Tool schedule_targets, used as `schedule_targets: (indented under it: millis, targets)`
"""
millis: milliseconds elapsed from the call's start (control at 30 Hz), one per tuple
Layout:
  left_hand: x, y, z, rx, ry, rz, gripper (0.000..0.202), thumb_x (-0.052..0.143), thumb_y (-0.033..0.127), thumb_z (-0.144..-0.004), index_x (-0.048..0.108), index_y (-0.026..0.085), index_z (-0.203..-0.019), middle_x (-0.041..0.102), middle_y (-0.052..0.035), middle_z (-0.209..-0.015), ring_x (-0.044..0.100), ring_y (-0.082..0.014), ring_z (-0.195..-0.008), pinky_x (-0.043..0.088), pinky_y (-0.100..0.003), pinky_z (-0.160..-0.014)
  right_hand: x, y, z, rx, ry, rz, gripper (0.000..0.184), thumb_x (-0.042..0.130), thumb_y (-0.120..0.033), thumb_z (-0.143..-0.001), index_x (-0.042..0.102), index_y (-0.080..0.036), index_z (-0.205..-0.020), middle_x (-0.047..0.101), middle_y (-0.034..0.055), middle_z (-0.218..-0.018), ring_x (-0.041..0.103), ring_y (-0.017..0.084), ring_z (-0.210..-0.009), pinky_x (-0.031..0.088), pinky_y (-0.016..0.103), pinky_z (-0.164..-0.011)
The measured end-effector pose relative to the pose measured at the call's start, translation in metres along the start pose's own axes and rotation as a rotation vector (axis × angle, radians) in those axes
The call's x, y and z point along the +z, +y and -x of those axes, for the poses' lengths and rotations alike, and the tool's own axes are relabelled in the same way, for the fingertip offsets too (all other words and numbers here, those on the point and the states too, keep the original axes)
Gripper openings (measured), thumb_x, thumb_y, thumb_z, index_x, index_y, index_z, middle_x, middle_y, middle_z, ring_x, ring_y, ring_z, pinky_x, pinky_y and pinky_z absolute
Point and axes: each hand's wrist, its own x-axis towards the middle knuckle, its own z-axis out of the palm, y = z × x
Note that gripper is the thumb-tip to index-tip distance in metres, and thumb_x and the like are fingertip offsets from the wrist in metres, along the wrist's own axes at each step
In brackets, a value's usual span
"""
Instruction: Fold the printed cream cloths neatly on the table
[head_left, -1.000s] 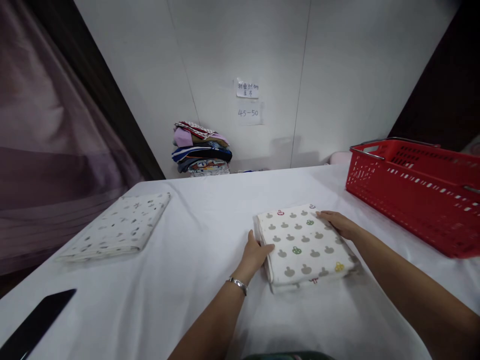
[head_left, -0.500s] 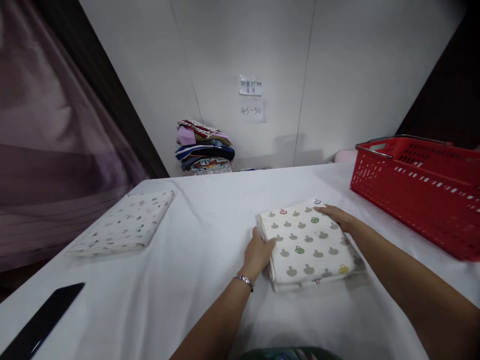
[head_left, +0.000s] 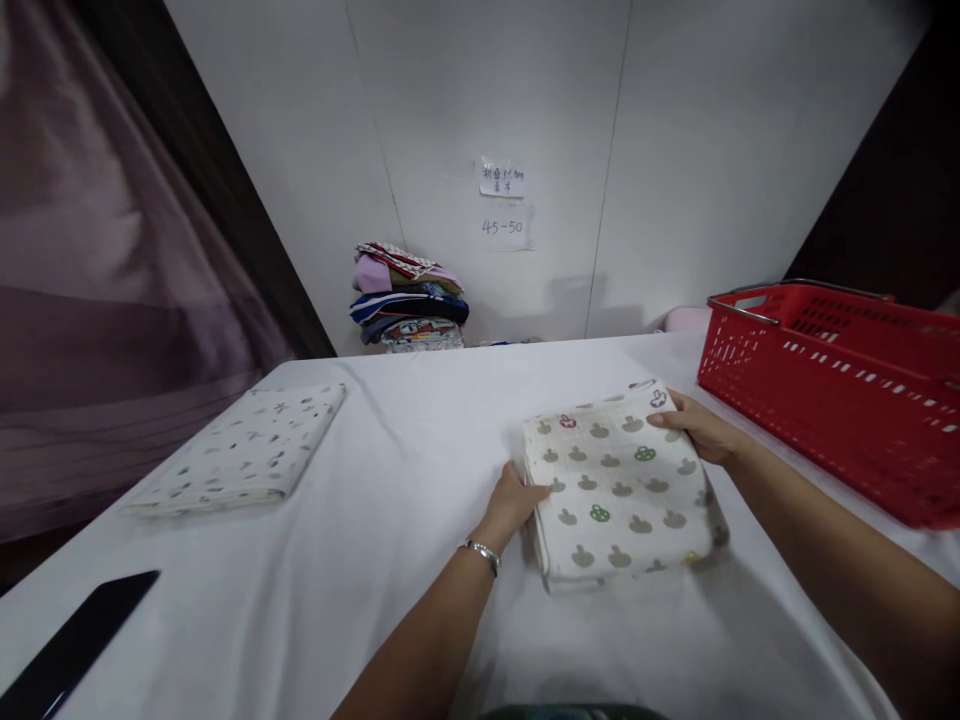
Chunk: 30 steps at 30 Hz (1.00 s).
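Note:
A folded cream cloth with grey, green and red mushroom shapes (head_left: 619, 490) is on the white table (head_left: 420, 420), its far edge tilted up off the surface. My left hand (head_left: 514, 500), a bracelet on its wrist, grips the cloth's left edge with the fingers tucked under it. My right hand (head_left: 697, 428) holds the far right corner, thumb on top and fingers beneath.
A second folded cloth with small speckles (head_left: 247, 455) lies at the table's left. A red plastic basket (head_left: 832, 375) stands at the right. A stack of folded clothes (head_left: 407, 298) sits by the back wall. A dark flat object (head_left: 75, 645) lies at the front left edge.
Both hands have gone from resting at the cloth's edges to gripping it, and the cloth's far side has risen off the table.

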Motion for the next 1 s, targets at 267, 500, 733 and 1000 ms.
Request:
schedule_targets:
  millis: [267,500,733,1000]
  targets:
    - [-0.026,0.013,0.018,0.068,-0.483,0.35,0.053,0.075,0.023,-0.061,0.059,0.013,-0.111,0.063,-0.0122,-0.115,0.057,-0.028,-0.108,0.043,-0.039,-0.094,0.01,-0.025,0.03,-0.069,0.019,0.085,0.087,0.079,-0.035,-0.049,0.043,-0.023,-0.128,0.064,0.0129,-0.113,0.063,0.033,-0.093,0.054,0.039,-0.072]
    - [-0.026,0.004,0.028,0.228,-0.457,0.532,0.057,0.076,0.026,-0.063,0.057,0.014,-0.115,0.06,-0.0122,-0.12,0.055,-0.0282,-0.111,0.04,-0.042,-0.099,0.014,-0.035,0.049,-0.13,0.051,0.069,0.082,0.079,-0.029,-0.051,0.046,-0.027,-0.126,0.065,0.0099,-0.11,0.063,0.032,-0.095,0.054,0.04,-0.075]
    - [-0.032,0.023,0.018,0.321,-0.277,0.551,0.052,0.072,0.032,-0.068,0.057,0.013,-0.114,0.061,-0.0126,-0.117,0.058,-0.0262,-0.105,0.043,-0.038,-0.092,0.015,-0.041,0.035,-0.147,0.129,0.098,0.077,0.078,-0.036,-0.052,0.049,-0.023,-0.122,0.067,0.0111,-0.105,0.065,0.031,-0.087,0.055,0.037,-0.068]
    - [-0.071,0.113,-0.011,0.601,-0.029,0.292,0.046,0.072,0.025,-0.06,0.058,0.013,-0.101,0.066,-0.0063,-0.099,0.059,-0.0214,-0.091,0.046,-0.033,-0.082,0.005,-0.072,-0.019,-0.384,0.186,0.181,0.053,0.079,-0.032,-0.053,0.062,-0.017,-0.1,0.069,0.0083,-0.099,0.063,0.027,-0.092,0.05,0.037,-0.083]
